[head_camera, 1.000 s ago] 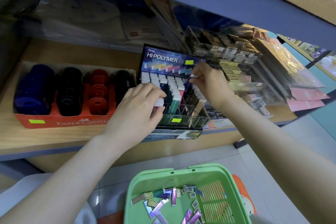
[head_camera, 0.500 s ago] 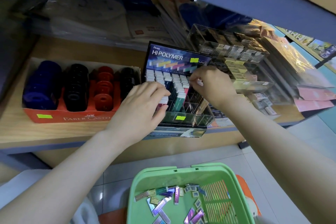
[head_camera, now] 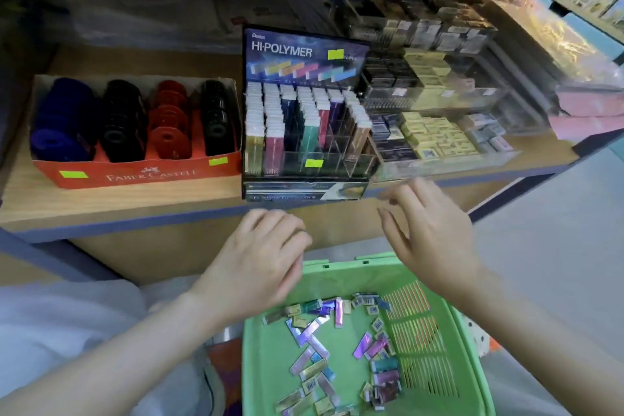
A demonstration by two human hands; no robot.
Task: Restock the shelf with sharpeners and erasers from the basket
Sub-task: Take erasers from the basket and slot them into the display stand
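Green plastic forms the basket (head_camera: pixel 472 341) at the bottom of the view, below the front edge of the wooden shelf (head_camera: pixel 128 204). Loose erasers (head_camera: pixel 317 346) in shiny purple, teal and gold sleeves lie scattered over its floor, mostly on the solid left part beside the slotted right side.

Both hands hang above the basket's far rim, between it and the shelf's front edge, and neither touches the erasers. The left hand (head_camera: pixel 256 267) is seen from the back, and its fingers (head_camera: pixel 287 224) are bent downward with their tips hidden. Whether they pinch anything cannot be told. The right hand (head_camera: pixel 430 240) is blurred, with its fingers (head_camera: pixel 401 201) spread and loosely bent, holding nothing. The scattered erasers lie below and nearer than both sets of fingers, well apart from them.

On the shelf, near the middle of the front edge, stands a dark Hi-Polymer display (head_camera: pixel 305 51). Upright erasers fill its back and left slots, while several front right slots are see-through. At its left sits an orange Faber-Castell box (head_camera: pixel 135 174) holding rows of blue, black and red sharpeners (head_camera: pixel 121 121). Toward the shelf's right end, clear trays (head_camera: pixel 439 159) hold small boxed erasers.
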